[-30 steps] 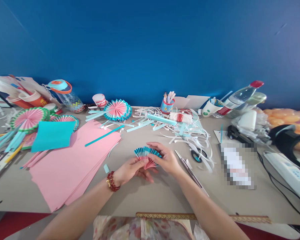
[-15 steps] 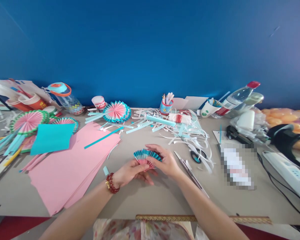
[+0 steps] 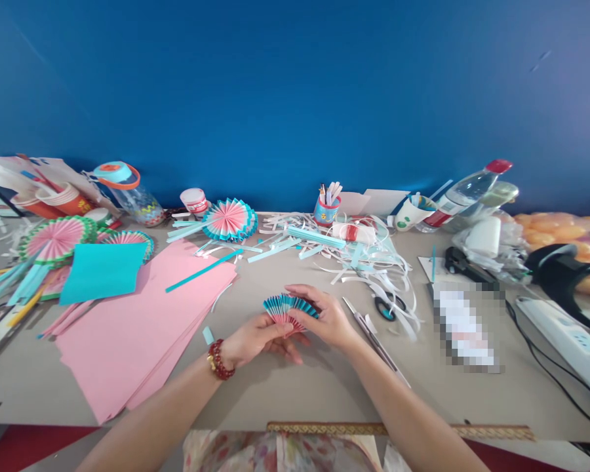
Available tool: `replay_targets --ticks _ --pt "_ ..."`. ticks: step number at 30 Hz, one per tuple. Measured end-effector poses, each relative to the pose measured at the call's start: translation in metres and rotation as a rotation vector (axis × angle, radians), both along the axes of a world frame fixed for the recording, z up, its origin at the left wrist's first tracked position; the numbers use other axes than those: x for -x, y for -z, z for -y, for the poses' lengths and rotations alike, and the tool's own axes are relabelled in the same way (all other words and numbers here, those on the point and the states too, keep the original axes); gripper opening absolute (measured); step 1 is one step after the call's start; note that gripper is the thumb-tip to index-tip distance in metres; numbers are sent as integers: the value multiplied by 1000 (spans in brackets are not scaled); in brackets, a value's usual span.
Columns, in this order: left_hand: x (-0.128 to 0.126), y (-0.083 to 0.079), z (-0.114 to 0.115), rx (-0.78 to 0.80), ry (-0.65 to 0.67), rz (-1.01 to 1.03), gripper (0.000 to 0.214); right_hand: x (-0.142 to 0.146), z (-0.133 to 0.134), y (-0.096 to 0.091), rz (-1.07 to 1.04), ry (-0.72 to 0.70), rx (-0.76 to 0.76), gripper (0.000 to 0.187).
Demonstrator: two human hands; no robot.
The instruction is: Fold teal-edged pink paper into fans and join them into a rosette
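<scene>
A small pleated paper fan [image 3: 285, 308], pink with a teal edge, is half spread just above the beige table [image 3: 295, 387]. My left hand [image 3: 258, 339], with a red bead bracelet at the wrist, pinches its pink base from below. My right hand [image 3: 327, 318] curls over its right side, fingers on the teal pleats. Both hands are closed on the fan in the middle of the table, near me.
A stack of pink paper sheets [image 3: 137, 328] and a teal sheet [image 3: 103, 272] lie left. Finished rosette fans [image 3: 229, 219] [image 3: 56, 239] sit behind. Scissors [image 3: 388, 308], a metal ruler [image 3: 376, 341], paper strips [image 3: 368, 262], a pen cup [image 3: 327, 210], bottles [image 3: 465, 193] and a power strip [image 3: 568, 341] lie right.
The view shifted slightly between the first two frames. My hands and the fan stay almost as they were; the fan sits a touch lower and more closed.
</scene>
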State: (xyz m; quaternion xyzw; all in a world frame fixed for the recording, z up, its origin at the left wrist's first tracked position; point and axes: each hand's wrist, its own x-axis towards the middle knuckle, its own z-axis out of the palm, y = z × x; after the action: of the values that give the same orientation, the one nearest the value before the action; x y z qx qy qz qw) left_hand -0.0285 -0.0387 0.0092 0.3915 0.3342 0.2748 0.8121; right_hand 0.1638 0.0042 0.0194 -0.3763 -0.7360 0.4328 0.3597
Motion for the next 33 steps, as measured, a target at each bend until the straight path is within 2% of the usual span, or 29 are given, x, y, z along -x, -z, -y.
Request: replay_targets --ticks 23,33 --pt "1 3 -1 26 -1 23 45 -1 -2 2 27 -28 0 35" --pt "2 2 -1 27 8 2 41 -1 -3 5 31 -24 11 38"
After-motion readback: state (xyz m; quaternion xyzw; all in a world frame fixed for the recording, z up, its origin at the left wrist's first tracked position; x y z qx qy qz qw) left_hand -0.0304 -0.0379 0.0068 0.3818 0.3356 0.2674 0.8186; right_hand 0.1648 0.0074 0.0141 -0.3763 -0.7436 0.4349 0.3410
